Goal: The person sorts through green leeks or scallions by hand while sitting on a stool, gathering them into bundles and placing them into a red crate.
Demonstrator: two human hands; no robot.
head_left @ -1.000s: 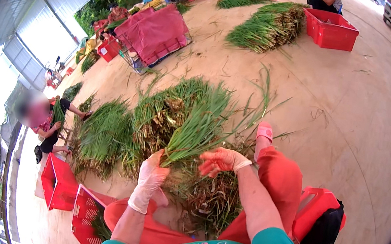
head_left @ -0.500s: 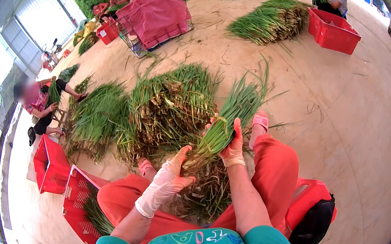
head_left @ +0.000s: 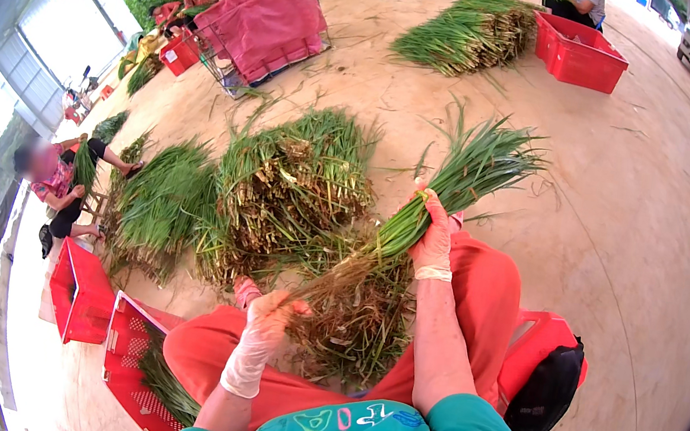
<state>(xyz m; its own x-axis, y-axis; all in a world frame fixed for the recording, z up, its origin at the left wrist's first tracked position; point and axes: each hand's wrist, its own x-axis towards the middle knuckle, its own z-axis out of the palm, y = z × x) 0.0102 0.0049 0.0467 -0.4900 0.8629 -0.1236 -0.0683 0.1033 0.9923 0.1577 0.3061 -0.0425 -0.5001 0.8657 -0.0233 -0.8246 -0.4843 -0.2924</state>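
With our gloved right hand (head_left: 433, 238) we grip 1 bundle of long-leaved green stalks (head_left: 465, 179) around its middle, at 1 o'clock from where we sit, its tips fanning toward 2 o'clock. Our gloved left hand (head_left: 266, 320) curls at the bundle's brown, stringy ends; we cannot tell whether it pinches them. Brown plant litter (head_left: 357, 332) lies at 12 o'clock between our legs (head_left: 476, 316), a heap of stalks (head_left: 296, 187) at 11, a red perforated crate (head_left: 126, 358) at 9.

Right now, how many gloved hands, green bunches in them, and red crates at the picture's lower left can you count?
Gloved hands: 2
Green bunch in hand: 1
Red crates, lower left: 2
Total: 5
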